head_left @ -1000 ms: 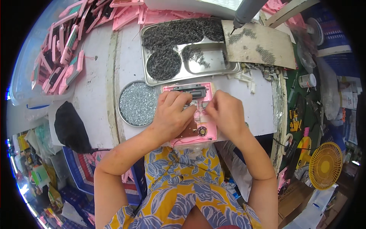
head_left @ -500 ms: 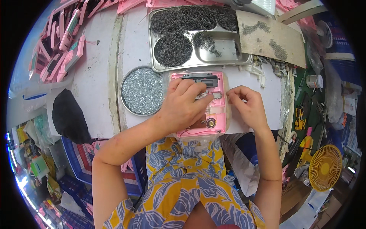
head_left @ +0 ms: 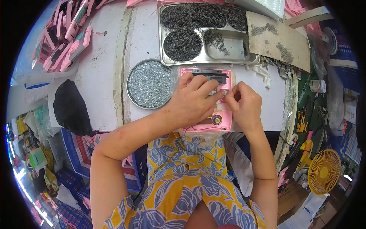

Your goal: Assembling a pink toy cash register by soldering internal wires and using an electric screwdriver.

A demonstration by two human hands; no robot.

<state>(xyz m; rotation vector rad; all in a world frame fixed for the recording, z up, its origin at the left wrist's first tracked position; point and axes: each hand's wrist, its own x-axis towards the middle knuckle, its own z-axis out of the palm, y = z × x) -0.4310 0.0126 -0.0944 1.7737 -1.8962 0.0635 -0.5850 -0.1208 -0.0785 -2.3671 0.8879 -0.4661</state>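
While I watch from the head view, I list: white worktable (head_left: 99, 95); steel compartment tray (head_left: 228, 57) of dark springs; round tin (head_left: 149, 84) of screws; pink casing (head_left: 225, 122) at the near edge. My left hand (head_left: 192, 101) lies flat on it; my right hand (head_left: 244, 105) pinches something too small to tell.

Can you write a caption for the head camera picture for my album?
Two hands, left hand and right hand, work on a pink case beside a round dish of screws.
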